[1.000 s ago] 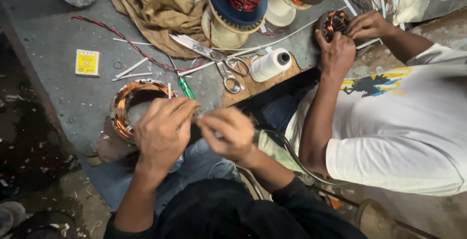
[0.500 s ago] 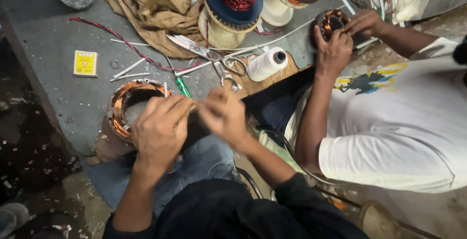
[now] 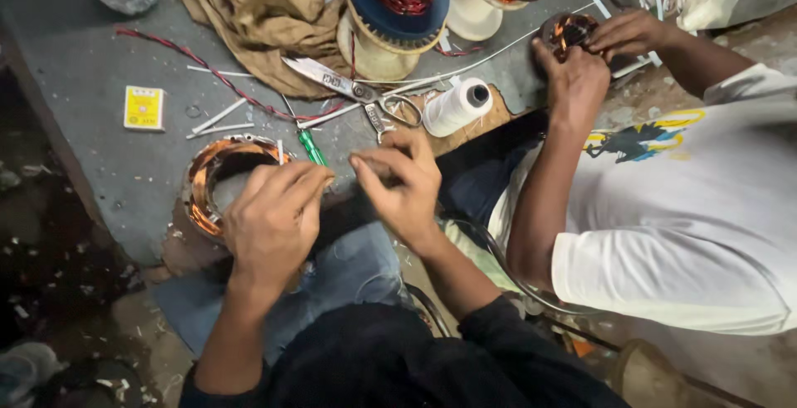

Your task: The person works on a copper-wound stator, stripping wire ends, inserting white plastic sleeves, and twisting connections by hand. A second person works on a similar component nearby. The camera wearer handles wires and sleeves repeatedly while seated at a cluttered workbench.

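Two hands are busy in the head view. My left hand rests curled on the copper coil ring at the tabletop edge. My right hand pinches something thin; I cannot tell what. The ring looks wound already, though loose ends seem left.

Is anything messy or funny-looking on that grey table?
Yes. Loose white strips and a red wire lie scattered across the grey table, and a crumpled brown cloth sits heaped beside the spools. The open scissors lie among them. Nothing looks broken.
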`<state>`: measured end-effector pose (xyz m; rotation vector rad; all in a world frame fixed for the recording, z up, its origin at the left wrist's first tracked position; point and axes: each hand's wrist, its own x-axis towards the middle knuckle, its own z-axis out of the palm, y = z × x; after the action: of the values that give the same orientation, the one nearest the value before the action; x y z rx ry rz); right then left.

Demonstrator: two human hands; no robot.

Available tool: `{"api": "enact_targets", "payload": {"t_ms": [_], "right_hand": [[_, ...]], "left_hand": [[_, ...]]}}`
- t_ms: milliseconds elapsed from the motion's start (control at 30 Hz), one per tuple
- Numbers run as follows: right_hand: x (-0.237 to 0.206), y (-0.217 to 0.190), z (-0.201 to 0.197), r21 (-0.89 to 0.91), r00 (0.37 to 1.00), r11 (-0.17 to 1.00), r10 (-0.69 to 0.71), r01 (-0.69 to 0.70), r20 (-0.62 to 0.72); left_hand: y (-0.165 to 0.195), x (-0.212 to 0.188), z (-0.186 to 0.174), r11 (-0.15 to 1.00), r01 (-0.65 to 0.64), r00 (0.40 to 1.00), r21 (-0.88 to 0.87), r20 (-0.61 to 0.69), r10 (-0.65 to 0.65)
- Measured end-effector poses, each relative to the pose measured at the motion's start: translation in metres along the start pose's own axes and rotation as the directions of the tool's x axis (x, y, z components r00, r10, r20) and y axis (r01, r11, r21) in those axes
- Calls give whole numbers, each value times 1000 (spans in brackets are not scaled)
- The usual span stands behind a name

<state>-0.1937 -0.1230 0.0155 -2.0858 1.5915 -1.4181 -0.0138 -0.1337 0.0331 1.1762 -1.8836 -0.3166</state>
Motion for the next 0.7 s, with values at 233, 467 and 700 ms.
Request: {"api": "enact_targets", "payload": {"t_ms": [233,467,700], "right_hand": [[-1,-11,-8,39,997,996,-76,75,23],[14,37,2,296,963,918,233,-264,136],[-5,6,3,185,982,975,-147,125,115]], "left_hand": [[2,1,-1,999,24,1000,-22,4,-24],[6,5,-7,990,84,995,-111,62,-77],[5,7,-6,982,128,991,-141,44,-123]]}}
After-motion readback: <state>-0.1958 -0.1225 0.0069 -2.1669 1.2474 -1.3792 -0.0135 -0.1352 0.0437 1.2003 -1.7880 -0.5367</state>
